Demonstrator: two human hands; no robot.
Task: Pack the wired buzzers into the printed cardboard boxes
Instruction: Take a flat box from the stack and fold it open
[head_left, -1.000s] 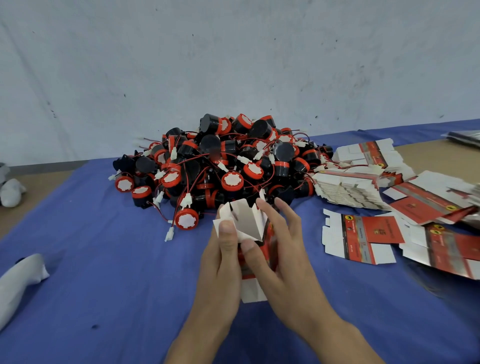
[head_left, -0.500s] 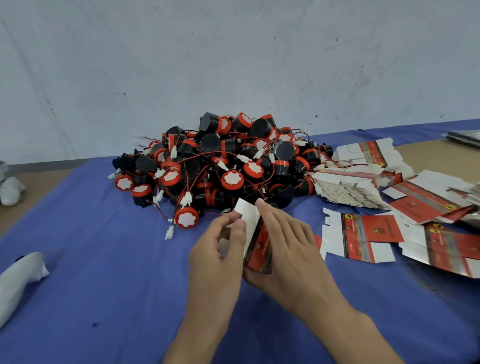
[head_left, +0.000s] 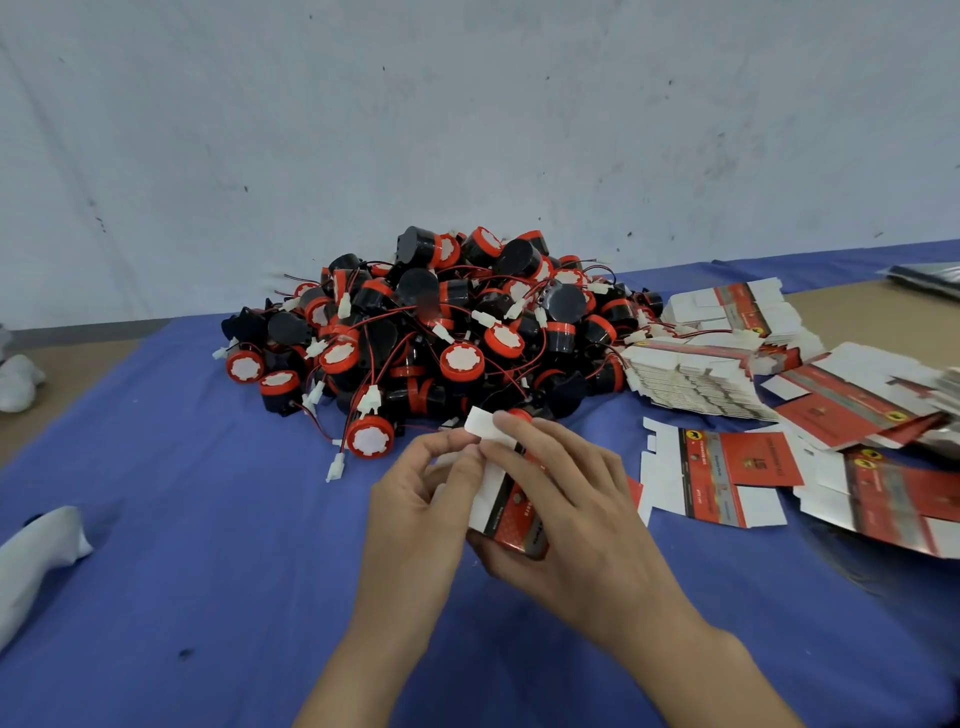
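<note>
One printed box (head_left: 508, 526) between left fingers (head_left: 458, 474) and right fingers (head_left: 527, 444).

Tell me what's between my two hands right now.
A red printed cardboard box, shown in the head view. The left hand pinches it near its white flap, and the right hand grips its red body.

Red printed box (head_left: 511, 512) held upright before heaped black-and-red wired buzzers (head_left: 431, 332).
</note>
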